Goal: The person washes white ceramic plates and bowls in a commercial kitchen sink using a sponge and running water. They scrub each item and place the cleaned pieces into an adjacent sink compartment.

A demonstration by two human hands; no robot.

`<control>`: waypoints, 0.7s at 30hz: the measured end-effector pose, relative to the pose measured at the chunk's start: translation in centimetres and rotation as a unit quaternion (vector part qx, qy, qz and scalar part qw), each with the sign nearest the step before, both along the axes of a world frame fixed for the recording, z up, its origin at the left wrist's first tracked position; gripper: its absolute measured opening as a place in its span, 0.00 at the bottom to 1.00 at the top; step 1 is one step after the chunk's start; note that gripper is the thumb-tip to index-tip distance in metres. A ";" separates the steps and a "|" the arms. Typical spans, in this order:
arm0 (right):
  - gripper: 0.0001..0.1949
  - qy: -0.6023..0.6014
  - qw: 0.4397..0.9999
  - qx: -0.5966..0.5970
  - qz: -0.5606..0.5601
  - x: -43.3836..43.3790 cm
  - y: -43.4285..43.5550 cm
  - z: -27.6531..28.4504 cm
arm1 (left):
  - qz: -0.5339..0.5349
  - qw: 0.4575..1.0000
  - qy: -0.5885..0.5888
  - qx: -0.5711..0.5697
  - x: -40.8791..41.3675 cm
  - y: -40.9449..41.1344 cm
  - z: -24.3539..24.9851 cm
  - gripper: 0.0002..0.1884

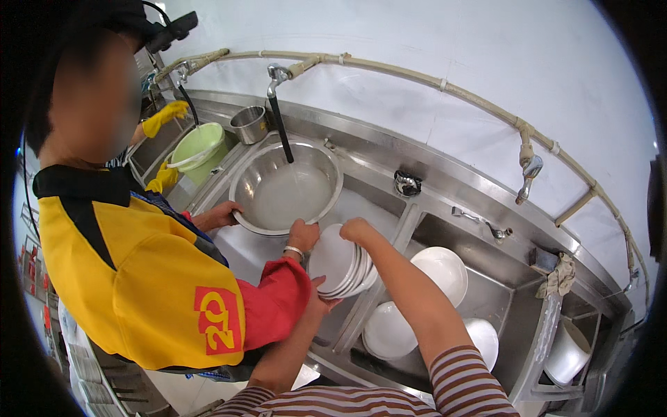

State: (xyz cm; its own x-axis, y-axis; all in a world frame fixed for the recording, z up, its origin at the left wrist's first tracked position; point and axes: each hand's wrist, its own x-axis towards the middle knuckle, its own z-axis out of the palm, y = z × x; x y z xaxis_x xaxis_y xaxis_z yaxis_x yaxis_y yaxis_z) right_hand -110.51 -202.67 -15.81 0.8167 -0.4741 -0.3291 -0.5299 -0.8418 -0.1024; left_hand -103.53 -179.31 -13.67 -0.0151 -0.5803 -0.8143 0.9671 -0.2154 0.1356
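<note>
Both my hands hold a stack of white plates (336, 260) on edge above the divider between two sink basins. My left hand (322, 298) supports the stack from below, partly hidden by the plates. At the upper rim, my right hand (356, 229) grips the stack from the other side. More white dishes (390, 329) lie in the right basin, below my right forearm. Just beyond the plates, a large steel bowl (333, 206) of cloudy water stands in the left basin, with a black hose (280, 127) running into it.
A co-worker in a yellow jacket (172, 276) stands close at left, both hands on the bowl's rim. Beyond are yellow gloves (165, 119), a green bucket (200, 148) and a steel pot (249, 125). Taps (529, 174) hang from a wall pipe; a cloth (560, 276) lies at right.
</note>
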 end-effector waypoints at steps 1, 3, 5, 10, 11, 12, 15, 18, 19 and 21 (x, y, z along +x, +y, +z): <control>0.14 -0.001 0.997 0.064 -0.045 2.6 1.7 0.5 | 0.020 0.999 -0.004 0.024 1.4 1.2 -0.7 0.23; 0.16 0.006 0.974 0.195 -0.119 8.9 7.2 5.0 | 0.090 0.993 0.010 0.074 5.0 4.7 -2.8 0.23; 0.15 -0.030 0.982 0.156 -0.106 6.8 4.8 0.0 | 0.069 0.992 0.022 0.104 3.4 2.8 -2.3 0.24; 0.08 -0.073 0.984 0.102 0.126 7.9 6.5 -5.9 | 0.086 0.975 -0.050 0.198 4.8 4.5 -3.4 0.25; 0.08 -0.034 0.985 0.150 0.080 8.3 6.5 -7.5 | 0.076 0.976 -0.056 0.196 4.5 4.6 -3.5 0.25; 0.08 -0.020 0.987 0.152 0.050 6.7 5.4 -10.5 | 0.049 0.978 -0.059 0.195 3.4 3.9 -3.4 0.25; 0.10 -0.036 0.998 0.054 0.019 -0.3 1.2 -17.4 | -0.038 0.986 -0.063 0.152 -0.4 0.7 -3.0 0.24; 0.14 0.018 0.944 0.268 -0.190 7.5 8.6 -9.8 | 0.052 0.981 -0.062 0.174 5.2 5.4 -7.9 0.22; 0.15 0.017 0.912 0.313 -0.264 7.2 9.3 -8.4 | 0.057 0.976 -0.080 0.195 5.1 5.4 -7.9 0.22; 0.16 0.041 0.885 0.326 -0.329 5.9 9.5 -6.2 | 0.054 0.967 -0.117 0.219 3.9 4.3 -6.8 0.21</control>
